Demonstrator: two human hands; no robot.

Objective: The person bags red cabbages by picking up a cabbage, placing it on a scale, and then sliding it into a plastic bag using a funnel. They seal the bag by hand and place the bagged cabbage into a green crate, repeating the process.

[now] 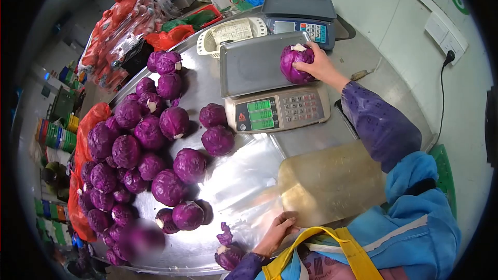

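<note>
- Head view: one purple cabbage [293,74] is at the right end of a grey scale tray [254,65]; can't tell if its full weight is on there.
- Looks-wise, it's round, deep purple and kinda glossy, with the pale stem end on top.
- Right hand [320,66] has it gripped between thumb and fingers.
- Green display [260,114] on that scale is lit, digits too small for me to trust.
- Just behind sit a white basket [206,45] with a paper in it and a second scale [298,6].
- Table [233,176] is shiny metal, loads of glare, with a brownish sheet [332,184] lying on the near right part.
- Left hand [277,234] is by that sheet near the table edge, fingers bent; can't tell if it's pinching anything.
- Big pile of cabbages [149,132] covers the left side, a red bag [83,176] along its outer edge.
- Past that, a heap of red bundles [111,39] in clear plastic.
- Off right, a pale wall [384,26] with a black plug [450,57] in a socket.
</note>
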